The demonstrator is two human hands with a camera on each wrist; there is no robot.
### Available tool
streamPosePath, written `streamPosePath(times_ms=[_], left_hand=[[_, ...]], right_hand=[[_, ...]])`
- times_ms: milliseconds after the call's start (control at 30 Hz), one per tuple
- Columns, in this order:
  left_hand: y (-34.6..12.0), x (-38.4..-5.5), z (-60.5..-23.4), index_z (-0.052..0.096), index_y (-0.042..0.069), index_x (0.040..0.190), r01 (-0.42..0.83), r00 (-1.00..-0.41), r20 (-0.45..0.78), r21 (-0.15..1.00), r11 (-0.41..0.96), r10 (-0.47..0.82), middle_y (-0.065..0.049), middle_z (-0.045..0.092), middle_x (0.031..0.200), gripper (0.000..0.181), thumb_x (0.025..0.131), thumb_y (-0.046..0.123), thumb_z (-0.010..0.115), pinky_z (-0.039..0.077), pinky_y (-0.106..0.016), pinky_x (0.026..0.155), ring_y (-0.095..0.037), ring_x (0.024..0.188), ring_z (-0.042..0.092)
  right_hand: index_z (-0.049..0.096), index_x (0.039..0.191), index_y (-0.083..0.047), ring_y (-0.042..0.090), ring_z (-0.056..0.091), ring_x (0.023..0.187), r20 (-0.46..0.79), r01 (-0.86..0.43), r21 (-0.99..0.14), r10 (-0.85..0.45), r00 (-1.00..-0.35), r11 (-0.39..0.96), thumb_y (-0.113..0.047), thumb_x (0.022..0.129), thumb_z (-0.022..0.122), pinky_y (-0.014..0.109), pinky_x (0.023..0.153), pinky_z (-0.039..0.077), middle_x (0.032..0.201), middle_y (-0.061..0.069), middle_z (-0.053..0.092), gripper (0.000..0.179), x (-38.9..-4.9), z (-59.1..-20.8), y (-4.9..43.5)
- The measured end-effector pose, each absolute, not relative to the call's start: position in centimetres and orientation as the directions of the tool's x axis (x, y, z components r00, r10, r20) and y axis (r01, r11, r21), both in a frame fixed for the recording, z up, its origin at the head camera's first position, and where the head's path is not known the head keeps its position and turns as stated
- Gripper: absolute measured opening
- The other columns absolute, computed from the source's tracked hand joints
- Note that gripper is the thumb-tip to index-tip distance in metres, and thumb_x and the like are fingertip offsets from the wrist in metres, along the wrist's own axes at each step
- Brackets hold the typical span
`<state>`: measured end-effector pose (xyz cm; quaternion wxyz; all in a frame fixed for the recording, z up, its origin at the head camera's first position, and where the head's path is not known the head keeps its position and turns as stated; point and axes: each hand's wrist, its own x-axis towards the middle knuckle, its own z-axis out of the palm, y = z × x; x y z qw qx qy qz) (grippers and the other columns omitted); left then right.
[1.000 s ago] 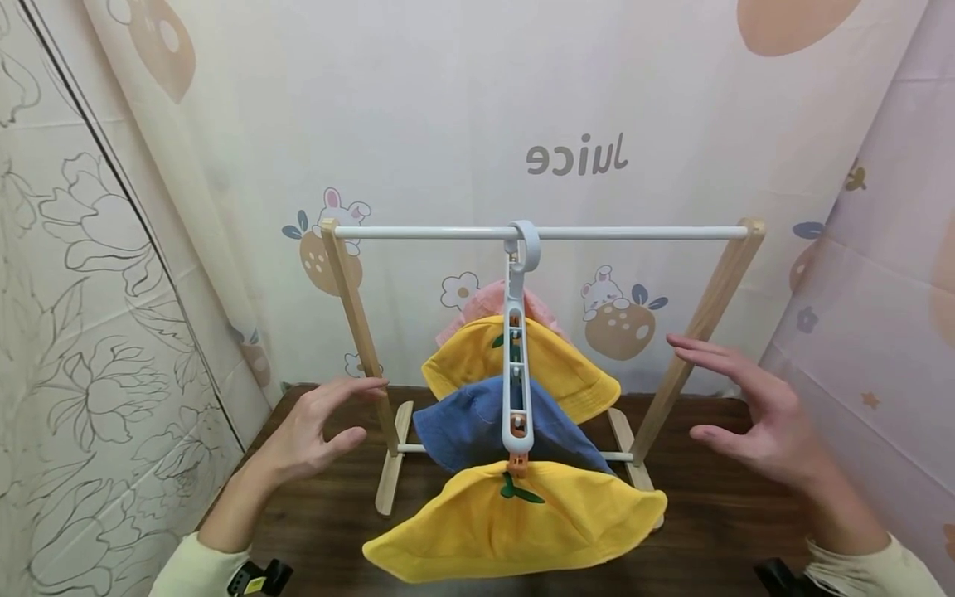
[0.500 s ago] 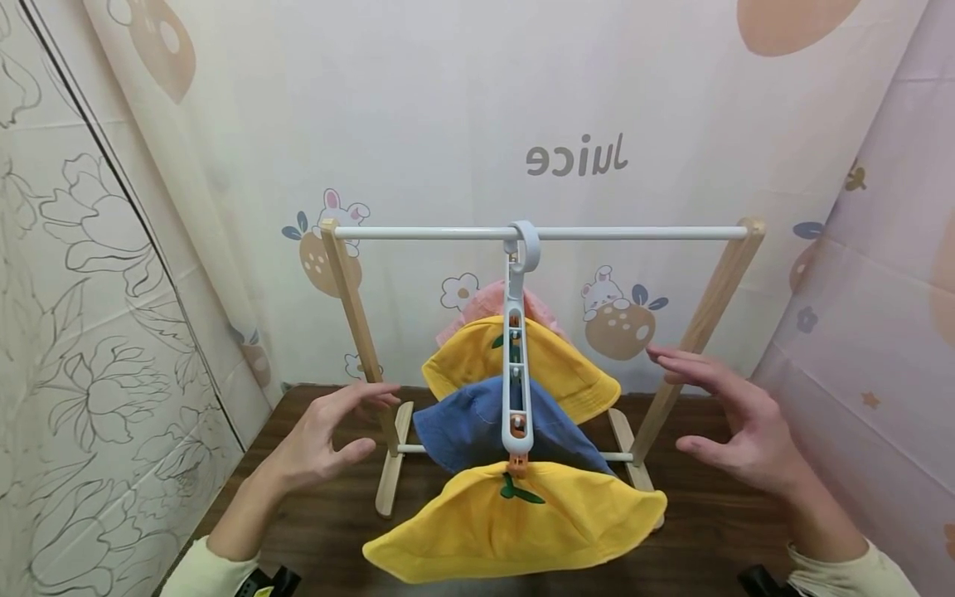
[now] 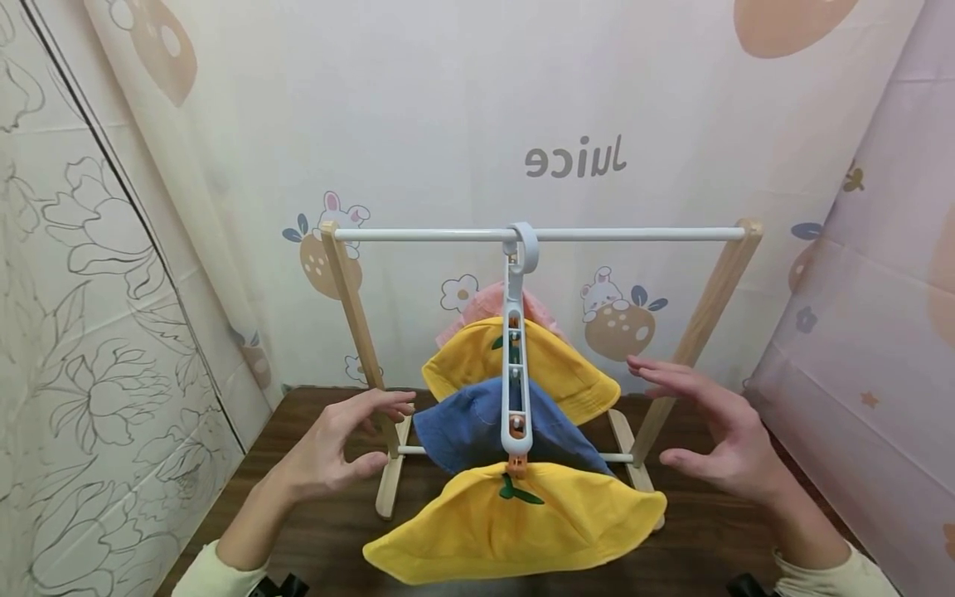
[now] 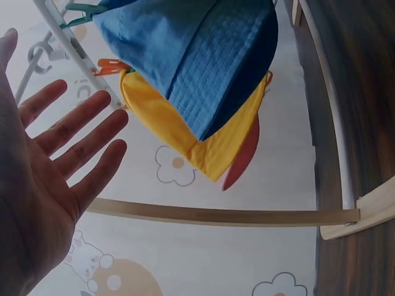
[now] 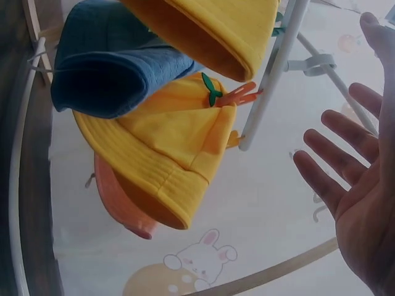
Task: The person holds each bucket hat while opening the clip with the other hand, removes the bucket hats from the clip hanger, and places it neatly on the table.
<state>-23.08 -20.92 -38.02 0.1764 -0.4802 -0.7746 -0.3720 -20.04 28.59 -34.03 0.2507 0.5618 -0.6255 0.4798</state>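
A white hanger (image 3: 516,365) hooks over the rack's top bar, and several bucket hats hang from it by clips. Frontmost is a yellow hat (image 3: 515,526) with a green leaf, pinched by an orange clip (image 3: 517,466). Behind it come a blue hat (image 3: 462,423), a second yellow hat (image 3: 574,373) and a pink hat (image 3: 477,305), mostly hidden. My left hand (image 3: 336,444) hovers left of the blue hat, fingers spread, holding nothing. To the right of the hats, my right hand (image 3: 719,435) is likewise spread, apart from them.
The wooden rack has a white top bar (image 3: 634,235), slanted legs (image 3: 356,315) and feet on a dark wood table (image 3: 321,531). A printed curtain (image 3: 418,108) hangs behind, and patterned cloth walls flank both sides.
Both hands have drifted inward toward the hats, the left one to the right and the right one to the left. The hanger and hats stay in place.
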Motion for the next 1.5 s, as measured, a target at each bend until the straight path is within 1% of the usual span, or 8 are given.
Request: streamPosePath(times_ms=[267,500,633,767,967,1167,1300,1500], left_hand=[[-20.0,-23.2,-38.1,0.06,0.016,0.159,0.893,-0.439,0.648,0.391,0.223,0.622,-0.015,0.08,0.133,0.059,0.106,0.042,0.064,0.061,-0.026,0.076,-0.016,0.114,0.078],[-19.0,-23.0,-38.3,0.06,0.009,0.158,0.891,-0.413,0.65,0.432,0.136,0.637,-0.02,0.08,0.128,0.057,0.107,0.037,0.062,0.064,-0.027,0.073,-0.026,0.108,0.08],[-18.5,-22.7,-38.3,0.06,0.005,0.156,0.888,-0.41,0.642,0.443,0.123,0.647,-0.019,0.081,0.127,0.059,0.11,0.042,0.06,0.064,-0.026,0.074,-0.023,0.108,0.078],[-18.2,-22.5,-38.3,0.06,0.005,0.156,0.877,-0.419,0.628,0.466,0.114,0.656,-0.018,0.08,0.129,0.059,0.107,0.038,0.063,0.064,-0.027,0.074,-0.02,0.111,0.077],[-17.8,-22.1,-38.1,0.058,0.004,0.157,0.86,-0.427,0.61,0.503,0.091,0.667,-0.02,0.079,0.131,0.062,0.106,0.037,0.067,0.065,-0.025,0.07,-0.024,0.111,0.078],[-17.3,-21.8,-37.8,0.056,0.006,0.159,0.87,-0.387,0.625,0.491,0.043,0.678,-0.022,0.078,0.131,0.061,0.106,0.035,0.067,0.064,-0.018,0.067,-0.025,0.108,0.079],[-16.9,-21.6,-37.5,0.054,0.009,0.161,0.879,-0.36,0.632,0.476,0.024,0.686,-0.021,0.078,0.132,0.063,0.111,0.045,0.063,0.062,-0.016,0.066,-0.023,0.108,0.08],[-16.6,-21.1,-37.4,0.054,0.01,0.16,0.869,-0.369,0.613,0.494,0.026,0.699,-0.02,0.077,0.13,0.067,0.108,0.048,0.071,0.062,-0.015,0.066,-0.018,0.106,0.08]], right_hand=[[0.05,0.146,0.03,0.023,0.058,0.158,0.858,-0.943,-0.313,-0.461,-0.228,-0.116,-0.005,0.094,0.09,0.021,0.117,0.054,0.167,0.023,0.06,0.074,-19.9,-34.1,27.7],[0.043,0.151,0.03,0.023,0.064,0.153,0.858,-0.929,-0.333,-0.461,-0.226,-0.163,-0.004,0.095,0.089,0.022,0.111,0.059,0.167,0.023,0.059,0.08,-19.7,-33.9,26.7],[0.043,0.152,0.028,0.021,0.066,0.15,0.853,-0.924,-0.349,-0.463,-0.242,-0.16,-0.005,0.094,0.089,0.022,0.108,0.061,0.168,0.022,0.059,0.081,-19.6,-33.9,26.4],[0.045,0.152,0.028,0.021,0.068,0.148,0.854,-0.923,-0.345,-0.465,-0.234,-0.168,-0.004,0.093,0.089,0.023,0.108,0.061,0.167,0.023,0.06,0.08,-19.7,-34.1,26.1],[0.046,0.15,0.029,0.021,0.069,0.147,0.851,-0.92,-0.349,-0.472,-0.23,-0.179,-0.005,0.093,0.09,0.024,0.107,0.063,0.166,0.023,0.06,0.08,-19.8,-34.5,25.9],[0.046,0.152,0.027,0.022,0.071,0.144,0.848,-0.918,-0.357,-0.474,-0.24,-0.174,-0.009,0.096,0.09,0.025,0.103,0.065,0.167,0.023,0.06,0.08,-19.9,-34.6,25.4],[0.047,0.153,0.025,0.02,0.073,0.141,0.838,-0.911,-0.379,-0.478,-0.263,-0.163,-0.007,0.095,0.09,0.024,0.1,0.066,0.167,0.021,0.061,0.079,-19.9,-34.8,25.3],[0.049,0.155,0.019,0.014,0.075,0.136,0.796,-0.892,-0.442,-0.5,-0.341,-0.094,-0.005,0.093,0.091,0.024,0.097,0.067,0.166,0.014,0.063,0.079,-19.5,-35.1,25.0]])
